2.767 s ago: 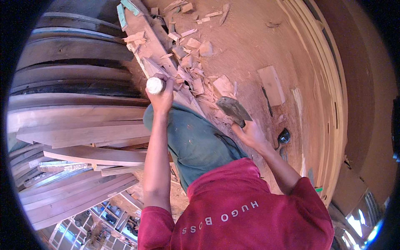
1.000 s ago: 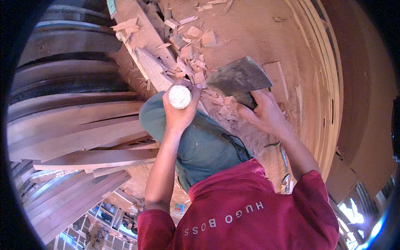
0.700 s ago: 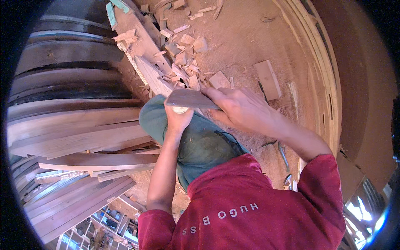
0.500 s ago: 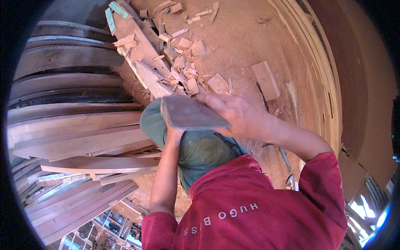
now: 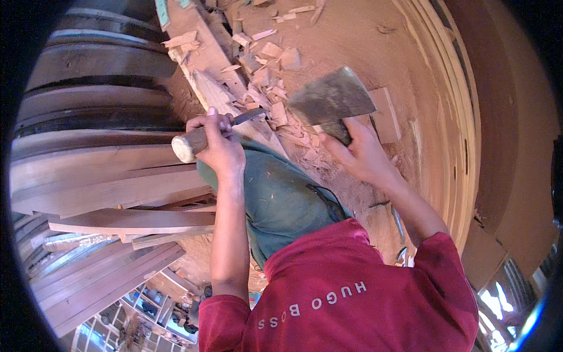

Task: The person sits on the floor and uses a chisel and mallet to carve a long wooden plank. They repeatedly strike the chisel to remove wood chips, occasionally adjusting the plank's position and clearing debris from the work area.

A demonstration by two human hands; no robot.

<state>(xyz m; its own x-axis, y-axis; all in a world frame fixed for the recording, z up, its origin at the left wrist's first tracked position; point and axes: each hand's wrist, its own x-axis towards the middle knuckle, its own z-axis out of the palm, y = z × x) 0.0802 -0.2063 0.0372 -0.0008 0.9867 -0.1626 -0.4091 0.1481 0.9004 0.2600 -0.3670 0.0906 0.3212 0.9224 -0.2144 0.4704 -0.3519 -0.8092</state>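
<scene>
My left hand [image 5: 218,139] is closed round the wooden handle of a chisel [image 5: 250,116]. The chisel's pale, worn butt end points left, and its dark blade reaches right across a long wooden beam [image 5: 205,56] with a chopped, splintered surface. Closed on the short handle of a wooden mallet [image 5: 332,98], my right hand [image 5: 365,154] is over the ground to the right of the beam. The mallet's broad greyish head is raised, apart from the chisel. My leg in green trousers lies just below the beam.
Chips and offcuts [image 5: 271,51] are scattered along the beam's right side on the dusty ground. Stacked planks [image 5: 105,182] fill the left side. A flat board piece [image 5: 387,117] lies past the mallet, and long curved-looking timber [image 5: 457,117] runs along the right.
The mallet has swung away from above the left hand, up and to the right. The left hand has moved up and left, and the chisel, hidden before, now shows in it.
</scene>
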